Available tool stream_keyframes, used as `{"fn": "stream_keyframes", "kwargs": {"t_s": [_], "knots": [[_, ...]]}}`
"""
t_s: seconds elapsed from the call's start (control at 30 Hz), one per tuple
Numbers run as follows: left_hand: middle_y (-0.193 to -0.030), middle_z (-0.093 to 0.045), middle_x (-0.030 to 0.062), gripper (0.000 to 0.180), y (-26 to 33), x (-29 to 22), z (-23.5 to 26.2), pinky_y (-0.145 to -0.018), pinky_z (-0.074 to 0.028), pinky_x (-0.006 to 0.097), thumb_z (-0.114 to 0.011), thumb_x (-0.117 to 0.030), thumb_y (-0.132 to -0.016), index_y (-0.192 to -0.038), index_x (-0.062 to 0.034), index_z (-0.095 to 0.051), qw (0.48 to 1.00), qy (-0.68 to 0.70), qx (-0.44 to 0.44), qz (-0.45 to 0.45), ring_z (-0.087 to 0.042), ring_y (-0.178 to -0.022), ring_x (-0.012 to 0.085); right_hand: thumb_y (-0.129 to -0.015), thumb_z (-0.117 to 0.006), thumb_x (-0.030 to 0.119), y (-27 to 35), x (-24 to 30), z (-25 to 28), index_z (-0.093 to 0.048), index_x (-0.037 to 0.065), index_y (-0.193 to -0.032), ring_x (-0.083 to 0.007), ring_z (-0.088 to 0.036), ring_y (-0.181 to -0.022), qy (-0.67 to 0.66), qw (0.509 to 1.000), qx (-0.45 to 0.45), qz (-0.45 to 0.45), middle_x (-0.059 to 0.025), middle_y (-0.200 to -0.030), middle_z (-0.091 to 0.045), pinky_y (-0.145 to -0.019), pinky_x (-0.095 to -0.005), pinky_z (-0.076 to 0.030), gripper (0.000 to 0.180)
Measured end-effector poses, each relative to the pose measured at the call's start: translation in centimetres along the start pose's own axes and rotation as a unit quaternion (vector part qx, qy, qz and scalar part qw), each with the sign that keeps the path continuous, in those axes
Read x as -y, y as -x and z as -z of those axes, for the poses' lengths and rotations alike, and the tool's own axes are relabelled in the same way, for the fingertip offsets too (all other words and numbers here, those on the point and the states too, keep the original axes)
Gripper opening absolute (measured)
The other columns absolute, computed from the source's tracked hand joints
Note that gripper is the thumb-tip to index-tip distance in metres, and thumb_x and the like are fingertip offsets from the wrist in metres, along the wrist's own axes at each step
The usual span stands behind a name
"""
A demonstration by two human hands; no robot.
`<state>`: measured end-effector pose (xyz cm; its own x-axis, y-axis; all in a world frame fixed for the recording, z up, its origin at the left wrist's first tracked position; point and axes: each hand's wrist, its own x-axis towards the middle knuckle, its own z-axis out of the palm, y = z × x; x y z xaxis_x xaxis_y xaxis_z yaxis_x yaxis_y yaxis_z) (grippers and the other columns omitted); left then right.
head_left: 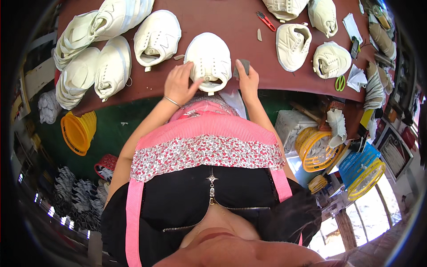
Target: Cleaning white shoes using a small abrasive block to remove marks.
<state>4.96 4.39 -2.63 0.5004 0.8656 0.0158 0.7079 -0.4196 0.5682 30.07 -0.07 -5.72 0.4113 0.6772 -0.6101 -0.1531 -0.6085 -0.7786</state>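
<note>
The person's left hand rests against the left flank of a white shoe upper, thumb spread away from the fingers, the thumb close to the collar opening. The right hand is closed on a dark grey block, held just beside the upper's right flank. The upper lies between the two hands, toe pointing away from the person, its heel tab at the near edge of the bench.

A light touch on only one side could let the upper swivel or slip off that edge toward the pink apron. The block, if it rubs or knocks the pale surface, might leave a mark — and hard pressure could buckle the unsupported collar.

The upper looks smooth and flexible, domed at the toe, with lace holes down its middle. The block is matt and squared; its material cannot be told. Beyond the left hand sits another upper with dark zigzag lines; farther out from the right hand lie slim red-handled snips and looped green scissors.
</note>
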Motion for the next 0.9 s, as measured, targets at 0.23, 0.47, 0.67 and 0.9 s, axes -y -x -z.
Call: {"fn": "stream_keyframes", "kwargs": {"t_s": [0.23,0.47,0.67,0.9], "knots": [[-0.154,-0.039,0.0241,0.075,2.4,-0.6,-5.6,-0.120,-0.021,0.054,-0.056,-0.039,-0.095,-0.150,0.0063,-0.034,0.976,-0.162,0.089,0.113,-0.034,-0.146,0.0340,-0.089,-0.067,0.042,-3.5,2.7,-9.2,-0.073,0.011,-0.085,-0.0238,-0.064,-0.091,0.557,0.667,0.174,0.463,-0.0036,-0.082,-0.069,-0.080,-0.0438,-0.046,0.032],[-0.148,-0.046,0.0241,0.063,2.1,-0.2,-4.0,-0.119,-0.027,0.048,-0.062,-0.025,-0.089,-0.143,0.0032,-0.046,0.988,-0.090,0.052,0.112,-0.038,-0.143,0.0347,-0.092,-0.064,0.043,-12.4,2.7,-0.9,-0.076,0.013,-0.086,-0.0262,-0.066,-0.093,0.556,0.750,-0.073,0.350,-0.0017,-0.091,-0.074,-0.080,-0.0471,-0.047,0.033],[-0.114,-0.065,0.0063,0.047,2.4,-1.1,-2.5,-0.100,-0.041,0.041,-0.079,-0.031,-0.080,-0.119,-0.0095,-0.063,0.983,0.006,0.123,-0.138,-0.061,-0.104,0.0250,-0.097,-0.063,0.041,-6.3,2.1,2.4,-0.071,0.003,-0.092,-0.0215,-0.071,-0.089,0.119,0.993,0.027,-0.005,-0.0098,-0.099,-0.074,-0.076,-0.0401,-0.053,0.039],[-0.105,-0.071,0.0055,0.037,-1.3,-2.8,1.1,-0.097,-0.043,0.034,-0.076,-0.020,-0.090,-0.121,-0.0014,-0.067,0.881,0.438,0.027,0.180,-0.063,-0.101,0.0170,-0.097,-0.066,0.044,0.4,1.2,0.7,-0.066,0.008,-0.108,-0.0169,-0.068,-0.085,-0.171,0.964,0.119,-0.167,-0.0091,-0.097,-0.072,-0.077,-0.0319,-0.052,0.037]]}}
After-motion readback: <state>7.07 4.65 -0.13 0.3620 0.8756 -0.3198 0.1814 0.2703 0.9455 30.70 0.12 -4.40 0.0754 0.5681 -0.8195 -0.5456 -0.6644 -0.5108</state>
